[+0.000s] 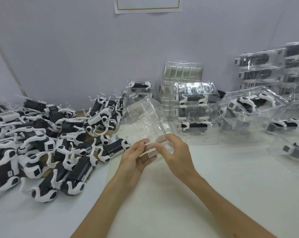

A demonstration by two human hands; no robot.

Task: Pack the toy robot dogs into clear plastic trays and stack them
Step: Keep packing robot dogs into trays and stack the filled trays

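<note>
left grip (pixel 136 158), right grip (pixel 175 152) clamped on near end of clear tray (pixel 145 121) — long axis points away, up-left.

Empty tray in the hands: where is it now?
The empty tray is mid-frame in the head view, held at its near end by the left hand and right hand, between the toy dogs on the left and the packed trays on the right.

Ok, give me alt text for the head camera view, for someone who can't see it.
Two bare hands, left hand and right hand, hold an empty clear plastic tray over a white table. A heap of loose black-and-white toy robot dogs lies on the left; stacks of packed trays stand at the back and right against a pale wall.
</note>
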